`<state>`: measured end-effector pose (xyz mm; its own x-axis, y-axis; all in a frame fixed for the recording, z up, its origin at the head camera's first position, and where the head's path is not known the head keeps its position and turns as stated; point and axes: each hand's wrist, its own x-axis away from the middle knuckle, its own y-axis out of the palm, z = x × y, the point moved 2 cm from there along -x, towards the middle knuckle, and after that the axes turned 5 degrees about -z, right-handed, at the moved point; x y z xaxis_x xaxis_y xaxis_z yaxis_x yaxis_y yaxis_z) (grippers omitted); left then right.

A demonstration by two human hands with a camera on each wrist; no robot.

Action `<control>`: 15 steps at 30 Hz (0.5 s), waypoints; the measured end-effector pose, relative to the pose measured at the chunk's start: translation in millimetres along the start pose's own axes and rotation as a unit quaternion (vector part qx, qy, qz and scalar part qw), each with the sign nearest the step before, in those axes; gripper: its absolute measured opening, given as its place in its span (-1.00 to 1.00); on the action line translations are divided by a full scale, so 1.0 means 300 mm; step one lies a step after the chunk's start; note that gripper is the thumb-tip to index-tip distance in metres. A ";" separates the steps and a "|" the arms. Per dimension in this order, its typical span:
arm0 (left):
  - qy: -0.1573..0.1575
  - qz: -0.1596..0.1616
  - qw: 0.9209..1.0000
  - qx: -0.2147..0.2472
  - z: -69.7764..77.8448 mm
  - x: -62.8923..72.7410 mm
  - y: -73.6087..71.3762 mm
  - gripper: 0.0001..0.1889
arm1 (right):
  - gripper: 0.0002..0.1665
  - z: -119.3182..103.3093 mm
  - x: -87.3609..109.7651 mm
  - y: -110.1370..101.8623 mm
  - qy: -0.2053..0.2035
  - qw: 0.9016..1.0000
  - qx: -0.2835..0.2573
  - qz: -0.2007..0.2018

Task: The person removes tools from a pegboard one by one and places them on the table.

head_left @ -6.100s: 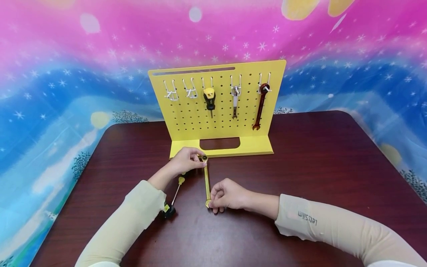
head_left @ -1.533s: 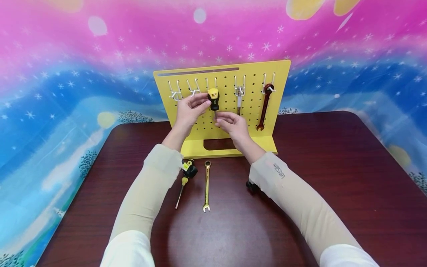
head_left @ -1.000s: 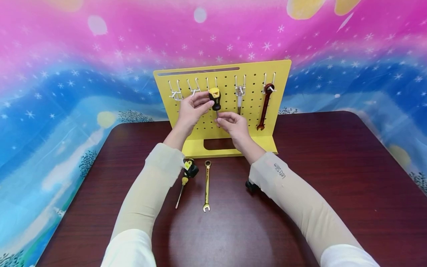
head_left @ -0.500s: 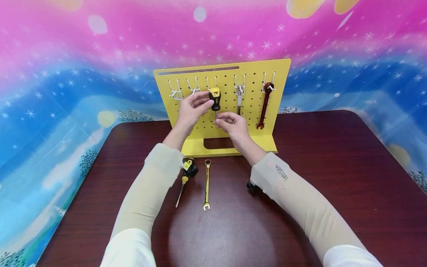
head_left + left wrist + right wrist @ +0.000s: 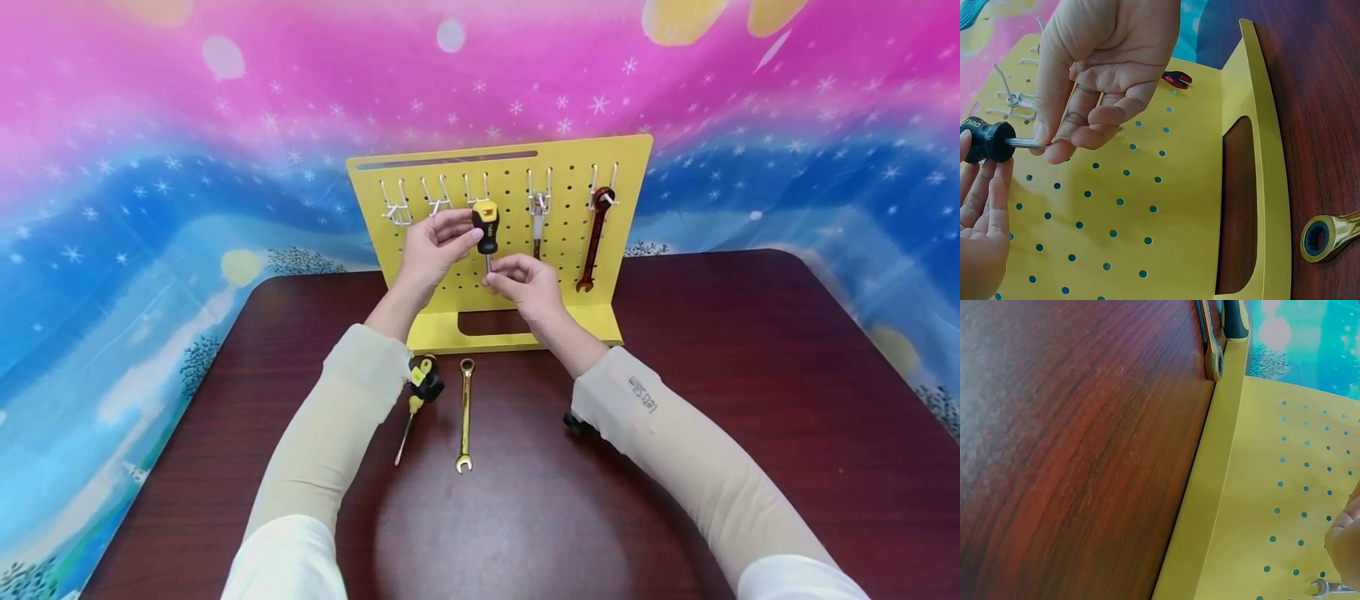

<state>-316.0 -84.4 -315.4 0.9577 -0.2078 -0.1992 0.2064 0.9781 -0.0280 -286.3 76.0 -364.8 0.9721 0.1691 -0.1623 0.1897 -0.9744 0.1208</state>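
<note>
In the head view, my left hand (image 5: 431, 252) holds the black-and-yellow handle of a stubby screwdriver (image 5: 487, 237) in front of the yellow pegboard (image 5: 517, 293). The thumb and fingertips of my right hand (image 5: 534, 290) pinch its steel shaft just below. The left wrist view shows the black handle (image 5: 988, 140) and the bare shaft (image 5: 1021, 143) between both hands; the tip is hidden by the right fingers. The screwdriver stands roughly upright, handle up. A white wire hook (image 5: 476, 190) is right behind the handle; whether they touch, I cannot tell.
A brown-red wrench (image 5: 592, 242) and a small silver wrench (image 5: 538, 221) hang at the board's right. Two white hooks (image 5: 396, 210) at the left bear nothing. On the table (image 5: 720, 375) lie a gold wrench (image 5: 466, 417) and a longer screwdriver (image 5: 407, 429).
Both hands have left the gold wrench on the table and taken hold of the screwdriver, which hung on its hook earlier. Over the last half second it has shifted slightly down.
</note>
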 end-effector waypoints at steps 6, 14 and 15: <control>0.005 -0.012 1.000 0.010 0.010 0.013 0.004 -0.59 | -0.84 -0.014 0.014 0.002 -0.008 1.000 0.016 -0.006; 0.013 -0.022 1.000 0.018 0.010 0.025 0.005 -0.60 | -0.88 -0.032 0.038 0.003 -0.011 0.999 0.036 -0.008; 0.014 -0.023 0.999 0.017 0.010 0.026 0.005 -0.59 | -0.88 -0.033 0.041 0.002 -0.012 0.999 0.038 -0.009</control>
<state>-307.6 -84.5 -313.9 0.9412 -0.2519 -0.2251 0.2576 0.9662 -0.0041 -273.0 79.0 -356.9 0.9652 0.1833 -0.1865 0.1944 -0.9800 0.0433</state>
